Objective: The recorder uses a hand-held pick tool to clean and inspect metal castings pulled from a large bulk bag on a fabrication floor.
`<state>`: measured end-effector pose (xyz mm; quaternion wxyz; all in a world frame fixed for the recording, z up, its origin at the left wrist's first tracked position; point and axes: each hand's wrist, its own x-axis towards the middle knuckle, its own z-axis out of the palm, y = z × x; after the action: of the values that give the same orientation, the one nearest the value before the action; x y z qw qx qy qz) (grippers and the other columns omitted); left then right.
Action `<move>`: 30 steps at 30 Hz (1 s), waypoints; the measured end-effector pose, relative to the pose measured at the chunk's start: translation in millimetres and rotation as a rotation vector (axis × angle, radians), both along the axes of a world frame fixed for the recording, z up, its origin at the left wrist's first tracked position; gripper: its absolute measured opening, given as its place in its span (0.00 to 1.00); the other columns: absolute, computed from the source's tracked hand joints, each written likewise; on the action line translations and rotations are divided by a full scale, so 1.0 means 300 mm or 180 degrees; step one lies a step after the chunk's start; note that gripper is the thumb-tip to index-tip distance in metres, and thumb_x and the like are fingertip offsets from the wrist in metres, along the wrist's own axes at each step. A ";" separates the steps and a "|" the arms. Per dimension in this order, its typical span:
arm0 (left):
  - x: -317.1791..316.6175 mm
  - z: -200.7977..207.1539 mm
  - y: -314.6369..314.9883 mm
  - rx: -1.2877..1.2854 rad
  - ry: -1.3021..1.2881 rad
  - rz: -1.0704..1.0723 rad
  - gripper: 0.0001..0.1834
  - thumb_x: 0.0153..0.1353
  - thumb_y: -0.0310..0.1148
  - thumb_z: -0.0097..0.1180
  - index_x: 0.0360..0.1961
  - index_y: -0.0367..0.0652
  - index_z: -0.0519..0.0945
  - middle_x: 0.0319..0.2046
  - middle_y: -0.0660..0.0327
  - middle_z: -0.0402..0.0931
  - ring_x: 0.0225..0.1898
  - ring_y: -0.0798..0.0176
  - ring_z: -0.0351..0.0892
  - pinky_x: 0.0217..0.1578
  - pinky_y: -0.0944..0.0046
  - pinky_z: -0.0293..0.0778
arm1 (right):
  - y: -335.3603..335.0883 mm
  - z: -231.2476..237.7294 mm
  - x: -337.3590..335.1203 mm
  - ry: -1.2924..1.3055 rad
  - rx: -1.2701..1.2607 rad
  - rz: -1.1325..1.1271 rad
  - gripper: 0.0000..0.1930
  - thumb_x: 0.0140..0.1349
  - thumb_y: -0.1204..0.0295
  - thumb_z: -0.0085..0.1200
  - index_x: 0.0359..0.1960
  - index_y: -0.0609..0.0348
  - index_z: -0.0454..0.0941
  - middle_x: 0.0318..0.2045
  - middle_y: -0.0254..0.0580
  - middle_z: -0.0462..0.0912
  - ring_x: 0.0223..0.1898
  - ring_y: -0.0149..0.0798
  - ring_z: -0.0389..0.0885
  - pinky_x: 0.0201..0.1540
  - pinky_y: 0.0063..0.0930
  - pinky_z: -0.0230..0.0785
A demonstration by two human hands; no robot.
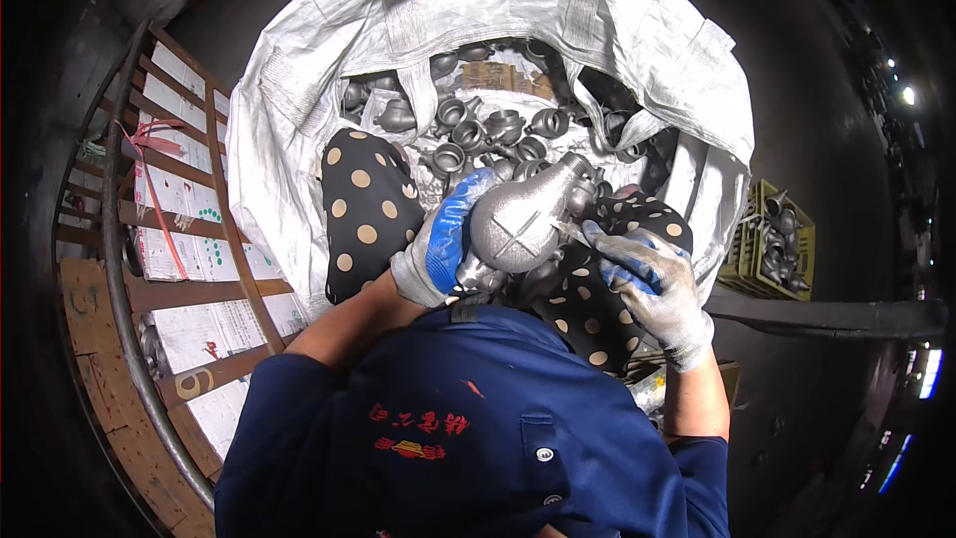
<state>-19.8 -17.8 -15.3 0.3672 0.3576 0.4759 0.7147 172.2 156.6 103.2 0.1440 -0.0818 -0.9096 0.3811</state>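
Observation:
My left hand [448,241], in a blue-coated work glove, is closed on the side of a grey metal bulb-shaped casting [510,229]. A raised cross marks its round face, and its narrow neck tilts up to the right. On the casting's right side is my right hand [652,284], gloved as well, fingers pinched together around a thin, light-coloured tool [570,230] whose tip meets or nearly meets the metal. The tool's exact kind is hard to make out. Beyond both hands, several smaller grey hollow castings [465,134] lie heaped in a white woven bulk bag [329,35].
Polka-dot fabric [363,209] covers my legs at the bag's near side. To the right stands a yellow crate [742,264] holding grey castings. On the left is a metal-framed rack [134,304] with white panels and pink string [157,139]. Bag straps [418,95] hang over the heap.

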 end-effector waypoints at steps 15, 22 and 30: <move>-0.003 0.043 -0.006 -0.0060 0.1376 0.0485 0.32 0.51 0.29 0.66 0.56 0.34 0.65 0.48 0.54 0.73 0.49 0.61 0.75 0.50 0.62 0.70 | -0.092 -0.011 -0.006 -0.0239 0.1508 -0.0105 0.30 0.41 0.76 0.58 0.53 0.47 0.75 0.33 0.42 0.75 0.33 0.43 0.77 0.32 0.37 0.69; -0.002 0.042 0.000 -0.0262 0.1146 0.0384 0.33 0.49 0.29 0.68 0.55 0.35 0.66 0.48 0.55 0.72 0.49 0.62 0.74 0.50 0.62 0.71 | -0.111 -0.017 -0.005 -0.0397 0.1784 -0.0042 0.37 0.40 0.76 0.57 0.60 0.47 0.69 0.34 0.42 0.74 0.34 0.44 0.76 0.33 0.37 0.68; -0.002 0.052 0.003 -0.0124 -0.1661 -0.0122 0.33 0.49 0.28 0.68 0.55 0.37 0.65 0.48 0.56 0.73 0.48 0.62 0.75 0.50 0.63 0.71 | -0.089 0.021 -0.024 -0.0726 0.1127 -0.0030 0.22 0.43 0.78 0.57 0.45 0.54 0.79 0.36 0.46 0.80 0.37 0.48 0.79 0.38 0.36 0.72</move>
<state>-20.3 -17.0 0.2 0.4978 0.1630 0.3719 0.7664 165.0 129.9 109.6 0.0540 -0.1020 -0.9724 0.2029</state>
